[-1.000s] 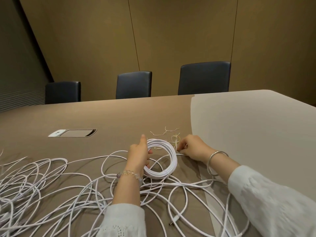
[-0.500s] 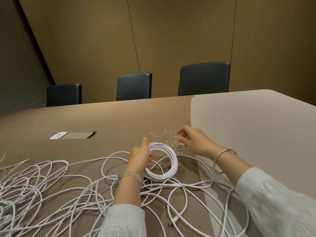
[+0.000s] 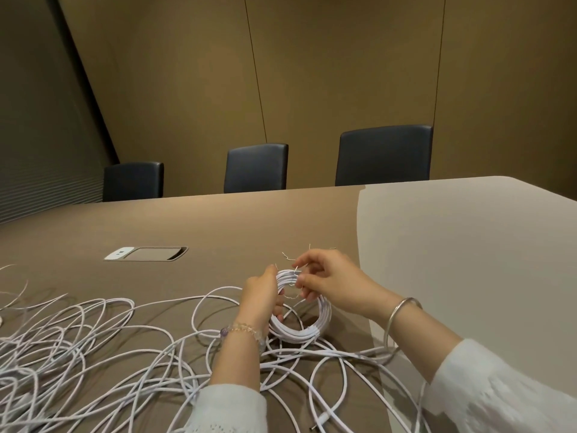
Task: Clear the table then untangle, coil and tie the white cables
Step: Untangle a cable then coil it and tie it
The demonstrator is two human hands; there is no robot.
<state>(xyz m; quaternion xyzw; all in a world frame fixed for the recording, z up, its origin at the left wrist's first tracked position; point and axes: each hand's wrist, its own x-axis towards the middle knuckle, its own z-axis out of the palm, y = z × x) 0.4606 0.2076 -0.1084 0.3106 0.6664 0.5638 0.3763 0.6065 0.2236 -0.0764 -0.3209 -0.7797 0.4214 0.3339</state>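
We see the coiled white cable (image 3: pixel 298 320) tilted up off the bench (image 3: pixel 218 226), near its front edge amid loose cables (image 3: pixel 93 345). Our left hand (image 3: pixel 260 296) grips the coil's left side, thumb raised. Our right hand (image 3: pixel 327 281) pinches a thin wire tie (image 3: pixel 296 269) at the coil's top, wrist bent down.

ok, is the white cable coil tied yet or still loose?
Not tied yet. The left hand holds the coiled white cable; the right hand pinches a thin wire tie at its top, ends still free.
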